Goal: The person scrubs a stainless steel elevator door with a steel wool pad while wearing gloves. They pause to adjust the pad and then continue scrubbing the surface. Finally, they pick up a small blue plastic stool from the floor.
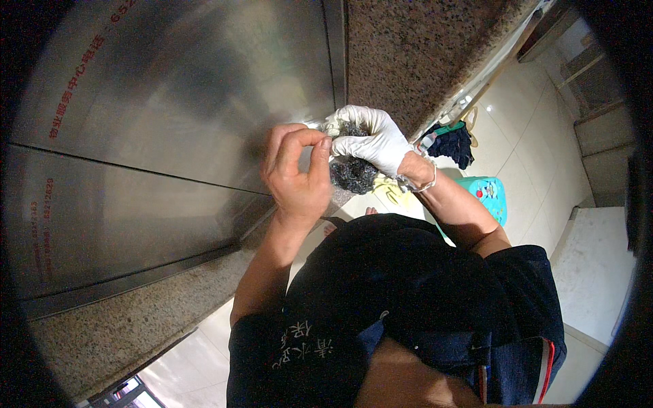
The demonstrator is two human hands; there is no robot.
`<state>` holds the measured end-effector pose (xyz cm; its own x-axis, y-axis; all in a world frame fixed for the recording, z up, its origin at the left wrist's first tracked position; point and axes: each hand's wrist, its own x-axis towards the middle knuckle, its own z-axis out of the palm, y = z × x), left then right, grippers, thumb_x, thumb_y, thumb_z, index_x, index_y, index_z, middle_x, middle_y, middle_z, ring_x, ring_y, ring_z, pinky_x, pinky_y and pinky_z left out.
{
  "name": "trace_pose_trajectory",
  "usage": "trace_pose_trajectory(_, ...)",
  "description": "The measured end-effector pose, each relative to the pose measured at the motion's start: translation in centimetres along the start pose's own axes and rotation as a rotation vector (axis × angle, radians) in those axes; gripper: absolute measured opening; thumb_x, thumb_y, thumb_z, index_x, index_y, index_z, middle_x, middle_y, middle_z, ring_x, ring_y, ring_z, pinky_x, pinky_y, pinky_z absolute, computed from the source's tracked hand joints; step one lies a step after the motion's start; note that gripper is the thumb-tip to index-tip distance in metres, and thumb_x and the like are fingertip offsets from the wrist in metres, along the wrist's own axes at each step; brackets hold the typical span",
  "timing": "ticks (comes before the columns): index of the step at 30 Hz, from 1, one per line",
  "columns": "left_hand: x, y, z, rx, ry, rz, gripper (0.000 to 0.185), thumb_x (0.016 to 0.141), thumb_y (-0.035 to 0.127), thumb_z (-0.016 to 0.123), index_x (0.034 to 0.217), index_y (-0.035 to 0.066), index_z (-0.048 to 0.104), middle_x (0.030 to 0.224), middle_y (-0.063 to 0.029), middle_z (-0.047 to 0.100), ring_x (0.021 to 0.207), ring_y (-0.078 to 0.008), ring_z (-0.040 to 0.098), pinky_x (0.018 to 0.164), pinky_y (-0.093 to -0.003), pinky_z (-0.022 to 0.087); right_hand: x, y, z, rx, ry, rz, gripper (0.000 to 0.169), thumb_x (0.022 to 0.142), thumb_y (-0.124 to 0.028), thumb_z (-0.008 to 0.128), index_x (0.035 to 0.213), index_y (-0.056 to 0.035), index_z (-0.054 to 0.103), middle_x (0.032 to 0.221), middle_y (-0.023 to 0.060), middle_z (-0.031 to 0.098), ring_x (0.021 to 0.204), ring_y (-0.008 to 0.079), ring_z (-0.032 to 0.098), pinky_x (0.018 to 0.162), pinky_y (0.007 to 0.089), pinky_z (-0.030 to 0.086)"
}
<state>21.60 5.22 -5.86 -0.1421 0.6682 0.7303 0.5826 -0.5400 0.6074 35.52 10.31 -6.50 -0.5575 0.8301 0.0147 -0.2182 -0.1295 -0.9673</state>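
My right hand (375, 140) wears a thin white glove, with its cuff bunched and torn at the wrist. It grips a dark grey steel wool pad (353, 176), which bulges out above and below the gloved thumb. My left hand (298, 171) is bare and meets the gloved fingers. Its thumb and fingertips come together at the edge of the glove and the wool; what lies between them is too small to tell. Both hands are in front of a brushed stainless steel panel (204, 92).
Red writing marks the steel panels. Speckled stone (408, 46) borders them, and a lower stone ledge (153, 301) runs along the left. On the tiled floor are yellow cloth or gloves (394, 193), a turquoise stool (490, 196), dark cloth (454, 145) and a long wooden handle (492, 84).
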Motion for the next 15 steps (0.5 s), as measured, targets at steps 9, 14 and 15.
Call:
trace_pose_trajectory(9, -0.8, 0.1, -0.2, -0.959, 0.115, -0.674, 0.007, 0.080, 0.006, 0.056, 0.085, 0.000, 0.056, 0.081, -0.0047, 0.055, 0.075, -0.0106, 0.049, 0.070, -0.0238, 0.038, 0.2, -0.8, 0.5, 0.017, -0.030, -0.046, 0.012, 0.073, -0.007, 0.066, 0.084, -0.0016, 0.061, 0.075, 0.0019, 0.061, 0.066, 0.0079, 0.054, 0.059, 0.0220, 0.045)
trace_pose_trajectory(14, 0.6, -1.4, -1.8, -0.808, 0.175, -0.532, 0.008, 0.081, 0.009, 0.057, 0.081, 0.001, 0.057, 0.077, -0.0024, 0.054, 0.072, -0.0096, 0.047, 0.068, -0.0224, 0.037, -0.1, -0.3, -0.7, 0.209, 0.020, 0.034, 0.014, 0.075, -0.006, 0.063, 0.089, -0.0024, 0.061, 0.079, 0.0031, 0.062, 0.070, 0.0089, 0.057, 0.064, 0.0214, 0.046)
trace_pose_trajectory(15, 0.9, -1.2, -2.1, -0.765, 0.172, -0.508, 0.008, 0.081, 0.009, 0.058, 0.080, 0.001, 0.057, 0.076, -0.0010, 0.054, 0.071, -0.0086, 0.046, 0.067, -0.0216, 0.037, -0.1, -0.4, -0.8, 0.228, 0.033, 0.076, 0.016, 0.076, -0.005, 0.062, 0.091, -0.0022, 0.061, 0.081, 0.0034, 0.062, 0.071, 0.0087, 0.057, 0.066, 0.0212, 0.046)
